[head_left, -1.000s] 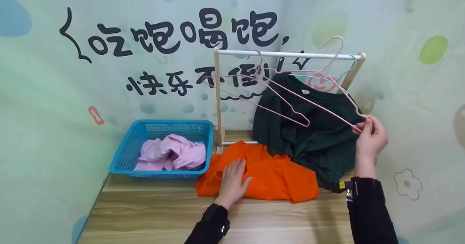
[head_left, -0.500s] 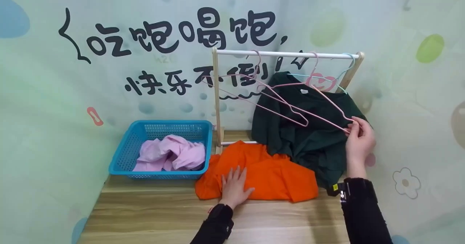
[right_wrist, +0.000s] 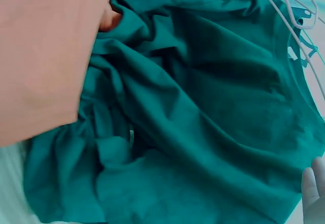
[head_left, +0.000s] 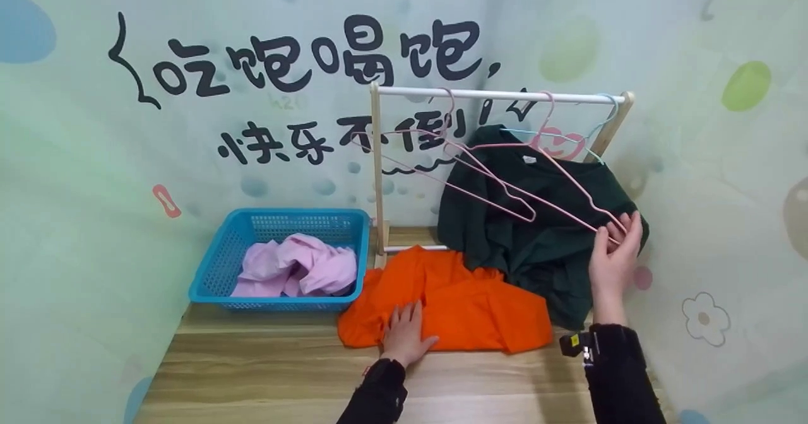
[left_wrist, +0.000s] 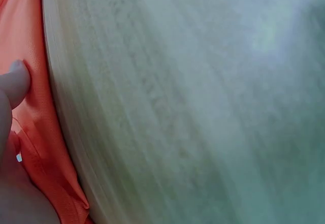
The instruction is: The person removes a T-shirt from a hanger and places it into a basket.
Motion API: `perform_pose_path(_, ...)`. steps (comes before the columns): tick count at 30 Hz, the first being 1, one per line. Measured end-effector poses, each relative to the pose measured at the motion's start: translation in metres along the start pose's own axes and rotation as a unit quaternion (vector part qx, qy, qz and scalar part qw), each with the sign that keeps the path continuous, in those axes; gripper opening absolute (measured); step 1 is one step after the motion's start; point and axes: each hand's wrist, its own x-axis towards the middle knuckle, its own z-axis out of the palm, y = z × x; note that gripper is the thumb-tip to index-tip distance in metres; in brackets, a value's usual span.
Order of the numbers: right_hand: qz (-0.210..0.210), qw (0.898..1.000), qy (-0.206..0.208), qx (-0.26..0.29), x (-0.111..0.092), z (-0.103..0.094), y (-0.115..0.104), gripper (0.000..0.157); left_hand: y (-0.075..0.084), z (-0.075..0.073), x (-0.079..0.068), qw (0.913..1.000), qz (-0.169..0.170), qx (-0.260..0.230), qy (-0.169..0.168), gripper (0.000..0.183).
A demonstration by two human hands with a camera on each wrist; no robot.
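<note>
Hanger [head_left: 566,173] by right hand [head_left: 612,267] now hangs from rail [head_left: 499,94].

Soft, fairly even light, moderately bright, fills the head view, where the orange garment [head_left: 467,304] looks vivid and clear. In front of its right end a faint shadow [head_left: 558,380] darkens the bench [head_left: 467,386]; behind it, folds of the dark green shirt [head_left: 492,241] sink toward black. The left wrist view smears the bench beside the garment into blurred streaks, with hazy glare [left_wrist: 269,36] well apart from it. The right wrist view tints the shirt teal.
</note>
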Motion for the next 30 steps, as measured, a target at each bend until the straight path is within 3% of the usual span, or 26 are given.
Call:
perform_pose_path(4, 0.018, 0.999, 0.010, 0.036, -0.013, 0.002, 0.008, 0.072, 0.000, 0.002, -0.001, 0.9998, 0.003, 0.008, 0.015, 0.085)
perform_pose_path(7, 0.033, 0.996, 0.008, 0.079, -0.025, 0.003, 0.016, 0.074, -0.001, 0.004, -0.001, 0.9992, 0.003, 0.024, 0.033, 0.085)
perform_pose_path(10, 0.044, 0.995, -0.004, 0.088, -0.037, 0.005, 0.028, 0.073, 0.000, 0.006, -0.002, 0.9980, 0.001, 0.036, 0.052, 0.084)
perform_pose_path(15, 0.036, 0.998, -0.038, 0.047, -0.057, 0.012, 0.052, 0.070, 0.001, 0.008, -0.002, 0.9966, -0.008, 0.044, 0.069, 0.079)
perform_pose_path(21, 0.021, 0.995, -0.097, 0.003, -0.077, 0.019, 0.066, 0.070, 0.001, 0.010, -0.002, 0.9941, -0.022, 0.055, 0.091, 0.064)
perform_pose_path(30, 0.020, 0.974, -0.211, -0.077, -0.110, 0.023, 0.078, 0.071, 0.003, 0.008, -0.005, 0.9937, -0.020, 0.043, 0.102, 0.047)
